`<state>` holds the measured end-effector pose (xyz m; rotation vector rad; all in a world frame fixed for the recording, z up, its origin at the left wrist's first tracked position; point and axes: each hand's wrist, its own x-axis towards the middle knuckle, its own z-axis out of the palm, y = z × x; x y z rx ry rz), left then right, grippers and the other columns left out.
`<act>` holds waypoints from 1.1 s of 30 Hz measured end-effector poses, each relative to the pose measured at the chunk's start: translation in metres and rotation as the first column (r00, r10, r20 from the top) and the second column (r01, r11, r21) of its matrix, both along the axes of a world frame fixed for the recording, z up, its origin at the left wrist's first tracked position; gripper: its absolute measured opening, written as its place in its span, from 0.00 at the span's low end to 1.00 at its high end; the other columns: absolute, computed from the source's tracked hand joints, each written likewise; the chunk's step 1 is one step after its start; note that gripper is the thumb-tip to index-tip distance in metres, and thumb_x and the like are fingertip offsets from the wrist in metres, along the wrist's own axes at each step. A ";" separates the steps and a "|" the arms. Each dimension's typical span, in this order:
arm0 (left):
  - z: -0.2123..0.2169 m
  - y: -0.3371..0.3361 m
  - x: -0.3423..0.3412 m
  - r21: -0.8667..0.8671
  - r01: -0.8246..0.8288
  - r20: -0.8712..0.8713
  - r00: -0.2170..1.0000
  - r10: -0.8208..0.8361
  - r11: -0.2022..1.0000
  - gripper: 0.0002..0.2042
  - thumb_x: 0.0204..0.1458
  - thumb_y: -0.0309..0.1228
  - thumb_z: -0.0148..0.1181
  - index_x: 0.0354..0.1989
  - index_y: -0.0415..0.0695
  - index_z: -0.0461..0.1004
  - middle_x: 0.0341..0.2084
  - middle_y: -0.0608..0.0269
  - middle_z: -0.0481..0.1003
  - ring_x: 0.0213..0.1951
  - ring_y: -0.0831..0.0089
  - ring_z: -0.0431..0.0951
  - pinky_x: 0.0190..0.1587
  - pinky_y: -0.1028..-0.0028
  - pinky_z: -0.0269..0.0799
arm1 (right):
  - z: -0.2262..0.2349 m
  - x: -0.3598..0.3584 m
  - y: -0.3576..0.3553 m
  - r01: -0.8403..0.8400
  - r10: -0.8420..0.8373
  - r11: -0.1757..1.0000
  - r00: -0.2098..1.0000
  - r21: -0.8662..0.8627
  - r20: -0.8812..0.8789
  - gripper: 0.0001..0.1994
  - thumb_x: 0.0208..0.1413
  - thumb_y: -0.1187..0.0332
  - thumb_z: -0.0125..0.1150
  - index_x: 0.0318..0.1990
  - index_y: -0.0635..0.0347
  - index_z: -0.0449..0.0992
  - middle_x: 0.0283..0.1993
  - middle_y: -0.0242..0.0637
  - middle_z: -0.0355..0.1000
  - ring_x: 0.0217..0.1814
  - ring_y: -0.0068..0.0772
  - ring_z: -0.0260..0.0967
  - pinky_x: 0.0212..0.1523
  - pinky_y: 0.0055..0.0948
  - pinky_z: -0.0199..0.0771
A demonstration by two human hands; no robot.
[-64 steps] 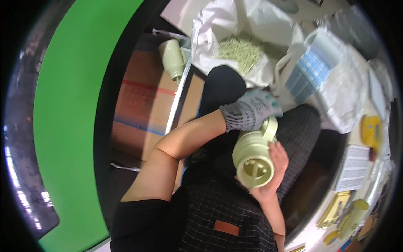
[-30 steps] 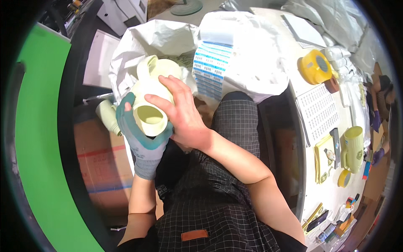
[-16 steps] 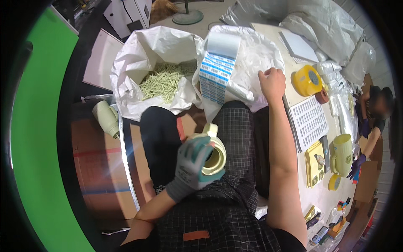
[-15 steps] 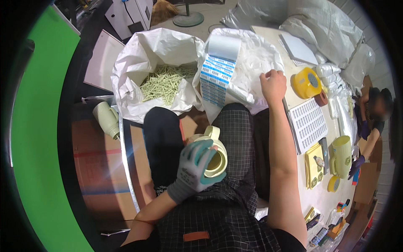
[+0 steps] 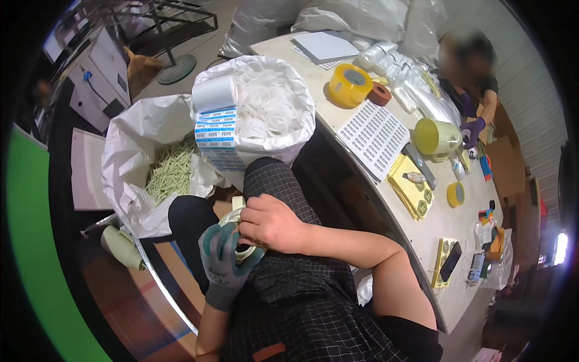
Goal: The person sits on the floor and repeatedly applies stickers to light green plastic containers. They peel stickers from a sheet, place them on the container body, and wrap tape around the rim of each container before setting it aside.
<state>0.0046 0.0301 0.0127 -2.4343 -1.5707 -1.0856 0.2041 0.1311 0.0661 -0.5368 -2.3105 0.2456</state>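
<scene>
Low over my lap, my left hand [image 5: 224,265], in a grey and teal glove, grips a pale green jug [image 5: 230,216] with a loop handle. Its round mouth is tipped toward me. My bare right hand [image 5: 271,224] is at the jug's mouth, fingers curled and pressed together against the rim. Whatever those fingers pinch is hidden behind the knuckles. Just beyond my knee stands a white bag [image 5: 306,114] full of translucent white rings. A strip of blue and white labels [image 5: 216,134] hangs over its left side.
Another white bag [image 5: 123,145] holds thin pale green sticks. A similar jug [image 5: 120,246] lies at left. The table [image 5: 422,244] on my right carries a yellow tape roll [image 5: 350,85], label sheets [image 5: 375,139] and a green jug [image 5: 437,137]. Behind that is a co-worker's purple-gloved hand [image 5: 473,130].
My right hand has come from the bag of rings back to the jug's mouth. The view has swung right, showing more of the table. My left hand still holds the jug.
</scene>
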 end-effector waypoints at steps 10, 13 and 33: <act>0.013 0.010 -0.014 -0.096 0.089 0.055 0.995 -0.084 0.991 0.26 0.42 0.46 0.85 0.44 0.47 0.78 0.47 0.60 0.77 0.51 0.48 0.78 0.53 0.49 0.77 | -0.016 0.009 0.002 -0.205 0.199 0.977 0.974 0.052 0.105 0.15 0.53 0.54 0.75 0.36 0.57 0.82 0.40 0.33 0.74 0.52 0.38 0.73 0.55 0.38 0.74; 0.009 0.013 -0.033 -0.275 0.099 -0.021 0.994 -0.109 0.956 0.24 0.41 0.48 0.85 0.39 0.48 0.80 0.47 0.62 0.76 0.51 0.51 0.77 0.58 0.47 0.75 | -0.002 0.010 -0.009 -0.203 0.214 0.976 0.958 -0.073 0.191 0.20 0.50 0.49 0.78 0.36 0.56 0.83 0.42 0.32 0.74 0.56 0.39 0.71 0.58 0.39 0.72; 0.088 0.042 -0.001 -0.212 -0.017 -0.479 0.873 -0.089 0.977 0.13 0.54 0.34 0.66 0.46 0.42 0.84 0.45 0.54 0.78 0.57 0.53 0.77 0.75 0.41 0.63 | -0.030 0.009 -0.033 -0.045 0.067 0.988 0.986 -0.145 0.150 0.18 0.48 0.53 0.79 0.34 0.55 0.79 0.44 0.31 0.72 0.51 0.39 0.70 0.48 0.37 0.76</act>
